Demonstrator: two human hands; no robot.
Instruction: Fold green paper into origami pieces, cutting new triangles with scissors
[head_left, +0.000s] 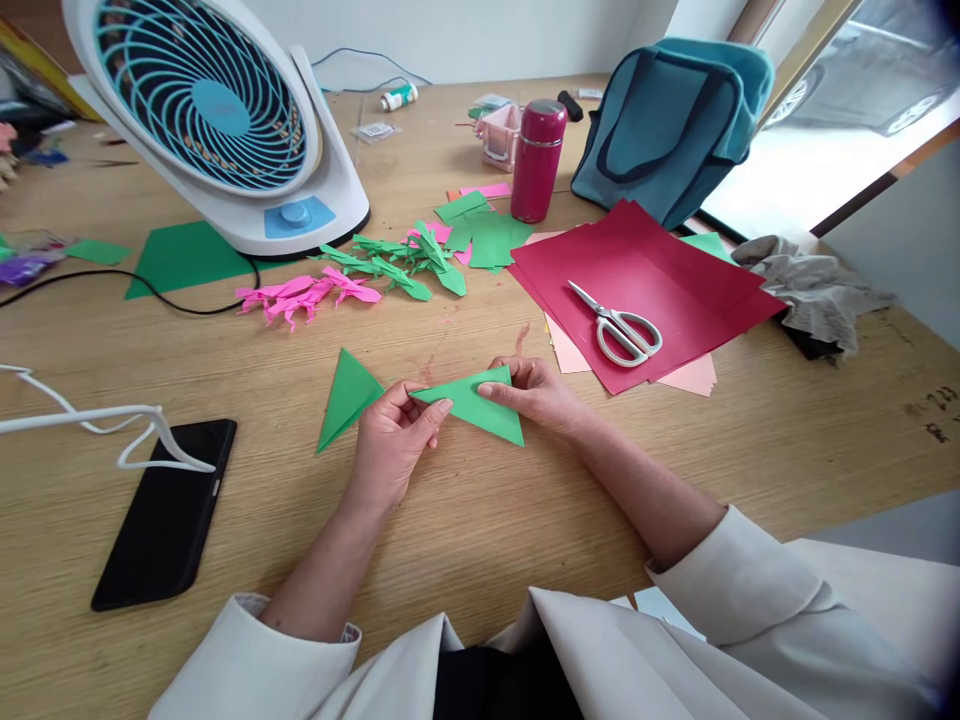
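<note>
Between my two hands is a green paper triangle (pixel 480 408), folded and held just above the wooden table. My left hand (pixel 390 435) pinches its narrow left point between thumb and fingers. On its right edge, my right hand (pixel 529 393) grips with the thumb on top and the fingers behind. A second folded green triangle (pixel 346 400) lies on the table just left of my left hand, partly behind it. Farther back lie several green paper cutouts (pixel 409 262) and pink paper cutouts (pixel 307 294), heaped together.
White-handled scissors (pixel 619 328) rest on red paper sheets (pixel 660 280) at the right. A fan (pixel 225 120) stands at back left, its cord crossing the table. A phone (pixel 169 515) lies front left under a white wire-like stand (pixel 82 412). A magenta flask (pixel 538 160) and teal bag (pixel 667 130) stand behind.
</note>
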